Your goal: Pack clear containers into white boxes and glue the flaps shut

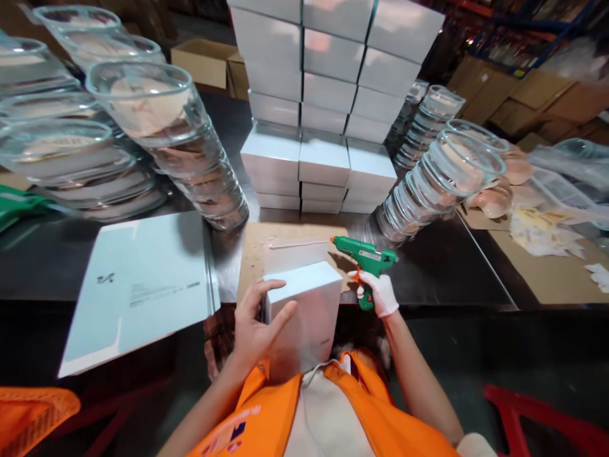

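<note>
A green hot glue gun (368,252) with an orange nozzle is gripped in my right hand (378,292), which wears a white glove with bare fingertips not clearly seen. Its nozzle points left, at the far edge of a white flap (290,258). Along that edge runs a thin pale strand. My bare left hand (259,317) holds a white box (309,311) by its left side, thumb on the near face and fingers at the top. The box stands upright against the table's front edge, close to my body. Under the flap lies a brown board (252,254).
Flat printed white sheets (143,285) are stacked at left, overhanging the edge. Glass container stacks (190,152) rise at left and more glass containers (428,178) at right. White boxes (323,158) are piled ahead. Cardboard (537,279) lies far right. A red stool (537,419) stands lower right.
</note>
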Demonstrator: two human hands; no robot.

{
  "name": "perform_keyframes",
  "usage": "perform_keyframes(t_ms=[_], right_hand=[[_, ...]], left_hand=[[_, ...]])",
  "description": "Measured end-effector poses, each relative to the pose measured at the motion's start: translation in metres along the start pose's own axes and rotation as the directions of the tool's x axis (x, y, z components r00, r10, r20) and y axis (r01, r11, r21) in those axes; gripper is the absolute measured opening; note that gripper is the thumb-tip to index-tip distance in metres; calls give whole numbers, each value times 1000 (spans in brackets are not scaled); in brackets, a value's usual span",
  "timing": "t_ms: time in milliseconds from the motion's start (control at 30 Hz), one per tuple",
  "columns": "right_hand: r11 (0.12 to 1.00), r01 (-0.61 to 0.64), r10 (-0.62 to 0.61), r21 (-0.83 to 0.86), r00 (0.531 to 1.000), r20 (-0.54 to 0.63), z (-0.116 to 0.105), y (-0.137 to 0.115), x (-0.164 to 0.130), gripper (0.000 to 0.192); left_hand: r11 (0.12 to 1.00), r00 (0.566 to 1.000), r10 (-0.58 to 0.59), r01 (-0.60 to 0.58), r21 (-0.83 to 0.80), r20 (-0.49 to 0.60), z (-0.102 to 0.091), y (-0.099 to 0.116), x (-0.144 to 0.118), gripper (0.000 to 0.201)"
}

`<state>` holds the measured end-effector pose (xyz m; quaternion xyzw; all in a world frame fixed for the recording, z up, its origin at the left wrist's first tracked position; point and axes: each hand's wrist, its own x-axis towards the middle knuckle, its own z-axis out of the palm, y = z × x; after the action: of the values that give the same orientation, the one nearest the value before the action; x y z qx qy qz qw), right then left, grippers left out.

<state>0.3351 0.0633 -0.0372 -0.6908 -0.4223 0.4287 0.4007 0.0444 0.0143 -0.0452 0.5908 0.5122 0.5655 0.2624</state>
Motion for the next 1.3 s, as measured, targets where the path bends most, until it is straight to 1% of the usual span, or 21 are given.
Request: perform_keyframes(t_ms=[133, 200, 233, 267, 333, 400, 433, 500, 567, 600, 667, 733, 767, 833, 933, 1033, 1100, 1133, 1233, 1267, 1300], right_hand=[[992, -66, 54, -107, 992, -114, -22, -12, 25, 42], [992, -7, -19, -125, 979, -205, -24, -24, 21, 36], [993, 62, -80, -100, 977, -199, -21, -32, 15, 35], [990, 135, -141, -48, 980, -140, -14, -40, 9, 38], [973, 194, -209, 121, 970, 125, 6, -54, -2, 49], [959, 81, -189, 272, 897, 399, 28, -64, -7, 53], [949, 9, -166, 315, 864, 475, 36, -66, -8, 55], [925, -33, -170, 378, 854, 491, 43, -64, -6, 59], [922, 59, -253, 382, 840, 480, 39, -59, -5, 62], [919, 134, -322, 369, 796, 512, 33, -56, -5, 67], [879, 323, -476, 351, 634, 609, 20, -53, -8, 84], [790, 518, -586, 327, 482, 652, 10, -53, -13, 88], [737, 608, -626, 296, 447, 639, 8, -53, -16, 82], [646, 733, -677, 213, 421, 604, 9, -55, -21, 60], [570, 805, -699, 162, 373, 610, 16, -56, -25, 36], [557, 814, -693, 165, 346, 632, 21, -54, -22, 28], [591, 789, -679, 169, 373, 632, 20, -48, -19, 30], [629, 760, -674, 164, 428, 602, 18, -43, -18, 38], [803, 580, -590, 136, 740, 324, 8, -22, -27, 68], [860, 492, -510, 137, 816, 270, 3, -15, -34, 69], [908, 397, -420, 136, 857, 298, 0, -10, -43, 67]], left_hand=[[1000, 1000, 21, -21, -6, -18, -4, -2, 0, 31], [999, 999, 46, -46, -7, -10, -6, -3, 2, 31], [998, 998, 69, -69, -11, 0, -6, -4, 3, 31], [995, 995, 98, -97, -20, 16, -6, -4, 4, 30], [986, 985, 159, -155, -56, 61, -6, -4, 6, 28], [977, 974, 203, -194, -91, 97, -4, -3, 7, 28], [975, 973, 208, -199, -99, 100, -3, -2, 7, 29], [980, 981, 180, -173, -101, 71, 0, -2, 7, 33], [978, 992, 126, -123, -167, 12, 3, -2, 7, 38], [965, 995, 103, -104, -239, -18, 4, -3, 8, 43], [917, 996, 82, -94, -387, -48, 5, -5, 10, 58], [890, 993, 113, -117, -441, -36, 3, -8, 14, 58], [897, 990, 141, -135, -420, -15, 2, -9, 15, 46], [919, 981, 193, -174, -355, 19, -2, -10, 17, 20], [938, 981, 189, -170, -302, 34, -6, -10, 15, 19], [954, 991, 130, -114, -277, 40, -4, -9, 13, 24], [960, 992, 112, -92, -264, 59, -4, -9, 14, 25], [962, 993, 104, -87, -259, 52, -6, -9, 16, 25], [970, 991, 47, -75, -229, -125, -18, -7, 26, 26], [973, 975, 20, -71, -221, -223, -22, -6, 29, 27], [974, 945, -4, -70, -214, -327, -26, -5, 31, 27]])
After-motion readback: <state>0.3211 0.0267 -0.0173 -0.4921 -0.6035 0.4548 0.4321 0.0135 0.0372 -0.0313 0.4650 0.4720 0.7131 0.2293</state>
